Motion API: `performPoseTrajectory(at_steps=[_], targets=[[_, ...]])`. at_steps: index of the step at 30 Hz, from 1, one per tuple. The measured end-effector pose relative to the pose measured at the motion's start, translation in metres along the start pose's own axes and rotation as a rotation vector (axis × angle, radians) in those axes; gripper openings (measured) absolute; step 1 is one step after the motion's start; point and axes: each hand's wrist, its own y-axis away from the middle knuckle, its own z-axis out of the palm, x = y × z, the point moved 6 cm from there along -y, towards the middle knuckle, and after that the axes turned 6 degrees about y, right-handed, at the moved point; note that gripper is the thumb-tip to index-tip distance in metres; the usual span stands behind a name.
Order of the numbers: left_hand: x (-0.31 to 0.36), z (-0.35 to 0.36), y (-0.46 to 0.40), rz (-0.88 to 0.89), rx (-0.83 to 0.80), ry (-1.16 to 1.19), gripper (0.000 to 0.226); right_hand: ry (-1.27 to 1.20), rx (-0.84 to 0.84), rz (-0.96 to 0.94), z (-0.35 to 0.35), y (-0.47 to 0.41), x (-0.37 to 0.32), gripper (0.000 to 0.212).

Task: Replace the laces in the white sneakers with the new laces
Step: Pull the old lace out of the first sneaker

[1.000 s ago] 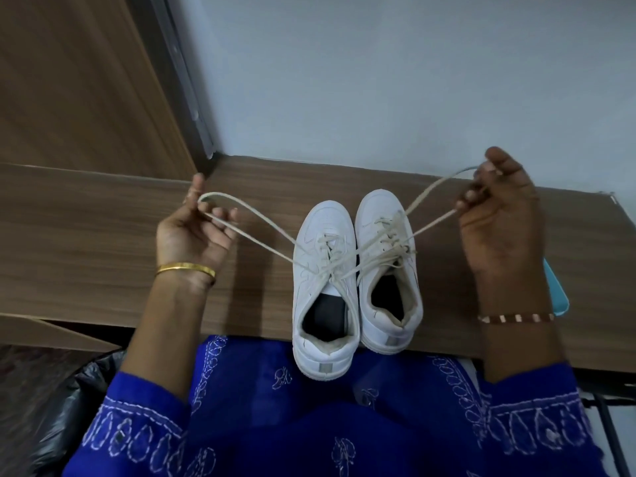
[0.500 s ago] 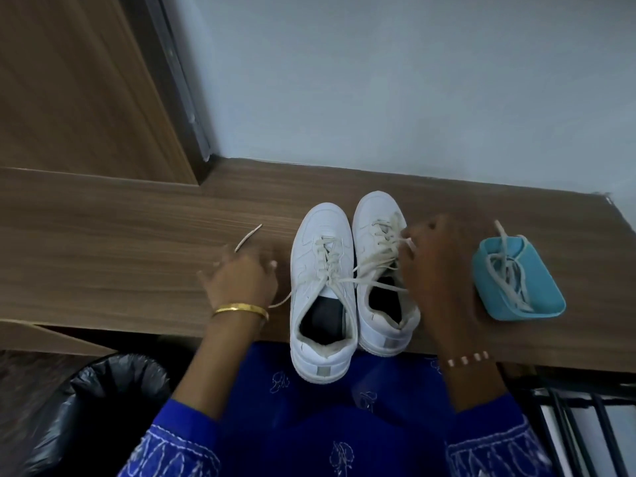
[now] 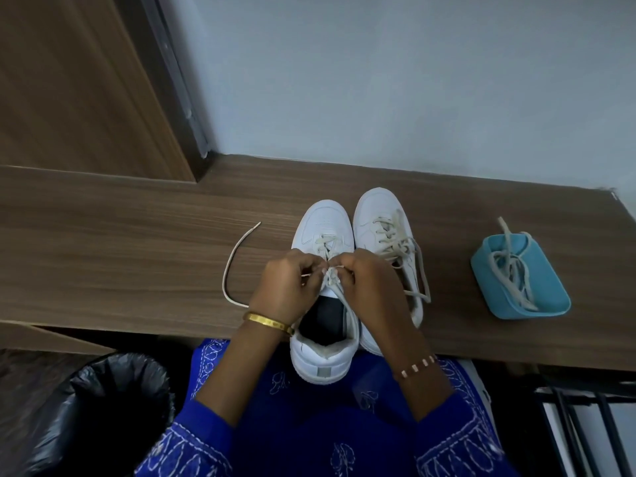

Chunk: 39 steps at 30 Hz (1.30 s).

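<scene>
both hands have come in from the wide-apart pull of a second ago and now meet over the left sneaker (image 3: pixel 323 287). left hand (image 3: pixel 285 287) and right hand (image 3: pixel 370 287) each pinch the cream lace (image 3: pixel 332 273) at the upper eyelets, fingers curled on it; the exact crossing is hidden by the knuckles. one free end trails left across the wooden shelf (image 3: pixel 120 253) in a loose curve. judgement: tension released, work now at the top of the lacing, likely knotting or snugging. right sneaker (image 3: pixel 382 228) sits touching the first, laced, its ends lying loose over its outer side. blue tray (image 3: pixel 516 280) to the right holds a bundle of other laces (image 3: pixel 509 270); old or new, cannot tell. black-lined bin (image 3: pixel 103 407) below left. nothing blocks the hands.
</scene>
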Motion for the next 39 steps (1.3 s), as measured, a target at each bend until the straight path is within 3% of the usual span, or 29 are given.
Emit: performPoseTrajectory(at_steps=[6,13,18,21,25,27,31,35,39], targets=[[-0.004,0.003,-0.011,0.043,-0.18,-0.058,0.01,0.063,-0.012,-0.049,0.001,-0.002,0.0,0.015],[-0.003,0.012,-0.007,0.188,-0.118,-0.141,0.021,0.04,-0.033,0.015,0.006,-0.004,0.004,0.012],[-0.015,0.01,-0.004,0.086,-0.05,0.091,0.013,-0.195,0.012,0.189,0.006,-0.008,0.019,0.014],[-0.019,0.009,-0.002,0.049,-0.022,0.191,0.009,-0.233,0.0,0.122,0.004,-0.006,0.019,0.014],[-0.02,0.009,0.004,0.064,-0.025,0.207,0.031,-0.164,-0.045,-0.048,0.004,-0.002,0.011,0.008],[-0.021,0.01,0.003,0.049,-0.008,0.199,0.025,-0.117,-0.003,-0.076,0.005,-0.002,0.01,0.007],[-0.027,0.011,0.003,-0.027,0.056,0.25,0.009,-0.208,0.036,0.085,0.003,-0.004,0.019,0.012],[-0.05,0.019,0.007,-0.241,0.087,0.599,0.026,-0.504,0.058,0.312,0.003,-0.004,0.031,0.019],[-0.037,0.014,0.003,-0.185,0.016,0.626,0.018,-0.405,-0.001,0.114,0.001,-0.004,0.019,0.02]])
